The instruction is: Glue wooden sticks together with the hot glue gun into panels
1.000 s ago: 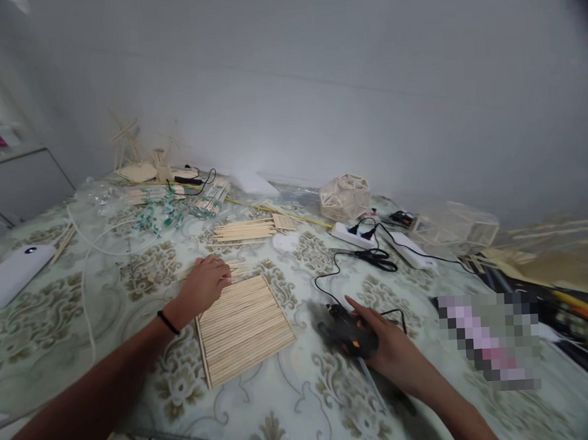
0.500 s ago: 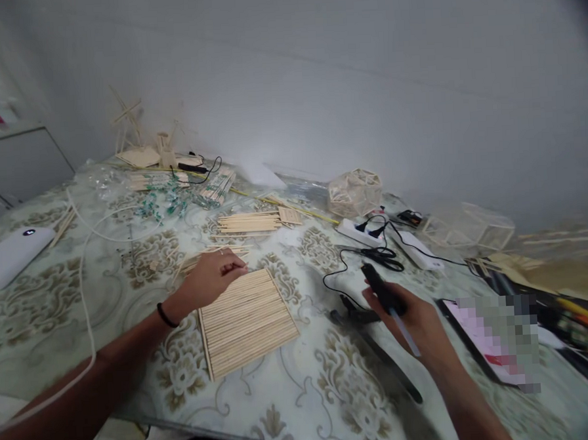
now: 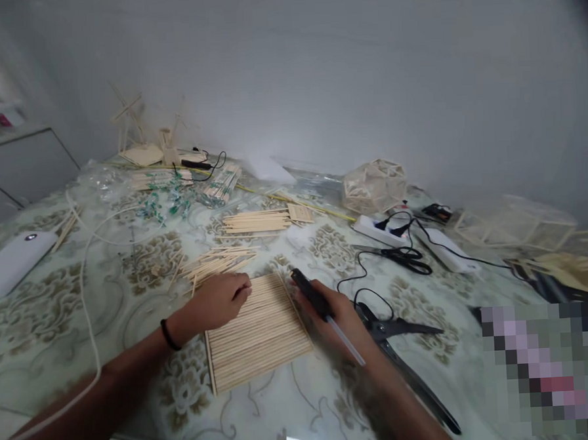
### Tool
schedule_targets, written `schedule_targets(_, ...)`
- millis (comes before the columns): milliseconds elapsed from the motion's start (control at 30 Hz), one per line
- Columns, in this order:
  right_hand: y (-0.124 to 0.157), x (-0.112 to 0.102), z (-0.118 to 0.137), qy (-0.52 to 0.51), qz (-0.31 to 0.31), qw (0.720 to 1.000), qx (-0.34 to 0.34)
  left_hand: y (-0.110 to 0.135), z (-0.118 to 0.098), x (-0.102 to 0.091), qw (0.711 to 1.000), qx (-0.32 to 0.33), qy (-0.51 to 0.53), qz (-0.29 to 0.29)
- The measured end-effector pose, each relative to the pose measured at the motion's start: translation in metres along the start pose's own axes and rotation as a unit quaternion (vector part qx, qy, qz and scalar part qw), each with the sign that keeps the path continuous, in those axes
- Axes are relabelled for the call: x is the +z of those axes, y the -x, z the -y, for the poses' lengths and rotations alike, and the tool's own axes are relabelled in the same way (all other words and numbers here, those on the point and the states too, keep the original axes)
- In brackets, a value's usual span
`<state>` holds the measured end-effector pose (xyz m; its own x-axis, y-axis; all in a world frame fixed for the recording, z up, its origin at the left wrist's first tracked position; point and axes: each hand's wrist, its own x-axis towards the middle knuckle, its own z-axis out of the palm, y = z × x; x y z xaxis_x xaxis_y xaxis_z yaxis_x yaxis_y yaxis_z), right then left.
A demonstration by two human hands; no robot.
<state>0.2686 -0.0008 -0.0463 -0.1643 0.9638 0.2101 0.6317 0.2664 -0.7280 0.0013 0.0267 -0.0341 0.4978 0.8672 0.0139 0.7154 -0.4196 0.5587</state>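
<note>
A flat panel of pale wooden sticks (image 3: 260,333) lies on the patterned tablecloth in front of me. My left hand (image 3: 214,303) rests curled on the panel's near-left corner, fingers bent down onto the sticks. My right hand (image 3: 336,319) is closed round a black glue gun (image 3: 310,294) with a clear glue stick (image 3: 346,341) poking out behind; its nozzle points at the panel's right edge. A black cord (image 3: 361,275) runs from the gun toward a white power strip (image 3: 380,230).
Large black scissors (image 3: 404,358) lie right of my right hand. Loose stick piles (image 3: 217,260) and a bundle (image 3: 255,222) sit behind the panel. A stick ball model (image 3: 374,186), a white device (image 3: 13,261) and a white cable (image 3: 85,283) are also on the table.
My right hand lifted the glue gun off the table and carried it left to the panel's right edge. My left hand slid down onto the panel. The view shifted right.
</note>
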Motion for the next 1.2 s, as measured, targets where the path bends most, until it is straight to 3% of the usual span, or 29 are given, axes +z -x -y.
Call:
schedule_targets(167,-0.012,0.003,-0.005,-0.034,0.053,0.997,0.038,0.004,-0.003,0.014,0.995,0.087,-0.020,-0.034)
schedule_targets(300,-0.014,0.005,-0.007,-0.021,0.067,0.998,0.006,0.006,-0.003,0.021,0.991,0.109,-0.047,-0.063)
schedule_targets(467,-0.011,0.007,-0.014,0.005,0.077,0.997,-0.024,0.005,-0.007,0.018,0.990,0.134,0.001,-0.050)
schedule_targets(600,-0.007,0.008,-0.014,-0.015,0.051,0.998,-0.017,0.006,-0.012,0.018,0.990,0.138,0.019,-0.036)
schedule_targets(767,-0.002,0.007,-0.009,-0.030,0.075,0.997,0.006,0.007,-0.014,0.019,0.988,0.146,0.039,-0.022)
schedule_targets(933,0.001,0.004,-0.009,-0.032,0.095,0.995,0.014,0.002,-0.012,0.010,0.988,0.114,0.063,-0.087)
schedule_targets(1033,0.002,0.001,-0.010,-0.024,0.104,0.994,0.009,0.000,-0.010,-0.001,0.983,0.057,0.112,-0.136)
schedule_targets(1200,0.000,-0.004,-0.006,-0.004,0.076,0.997,-0.013,-0.001,-0.010,-0.010,0.975,-0.036,0.162,-0.146)
